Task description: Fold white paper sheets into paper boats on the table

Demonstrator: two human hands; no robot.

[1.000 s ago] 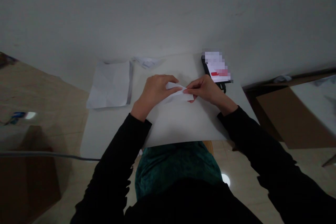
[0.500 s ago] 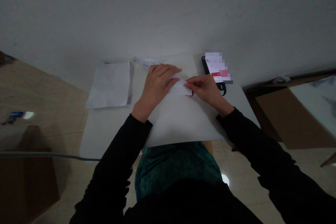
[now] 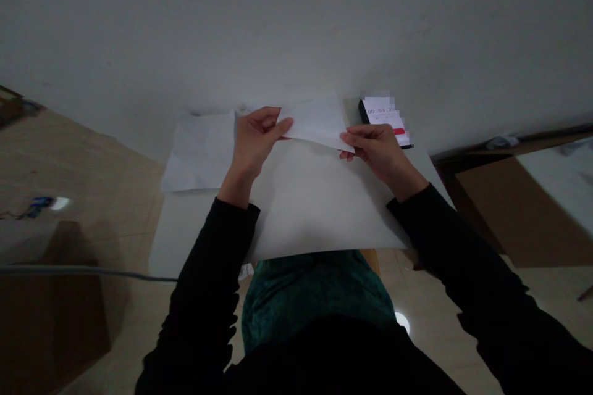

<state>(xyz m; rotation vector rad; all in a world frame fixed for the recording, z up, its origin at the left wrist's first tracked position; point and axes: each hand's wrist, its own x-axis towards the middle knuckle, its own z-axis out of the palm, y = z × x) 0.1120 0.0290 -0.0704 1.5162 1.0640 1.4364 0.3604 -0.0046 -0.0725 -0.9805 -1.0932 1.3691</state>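
Observation:
A white sheet of paper (image 3: 317, 120) is held up above the table, stretched between both hands. My left hand (image 3: 254, 139) pinches its left end between thumb and fingers. At the lower right corner, my right hand (image 3: 373, 148) grips the paper, thumb on top and some fingertips showing beneath. A stack of white paper (image 3: 200, 151) lies on the table to the left of my left hand. Beyond my right hand rests a phone (image 3: 385, 116) with a lit screen showing a timer and a red bar.
The white table (image 3: 319, 210) stands against a grey wall (image 3: 296, 24). On the right is a brown cardboard-like panel (image 3: 519, 216) beside a white surface. A grey cable (image 3: 92, 270) crosses at lower left, near a brown box-like shape (image 3: 74, 321).
My hands have moved apart, the left one leftward. The paper, small and folded between them before, now shows as a wider sheet. The view has shifted slightly.

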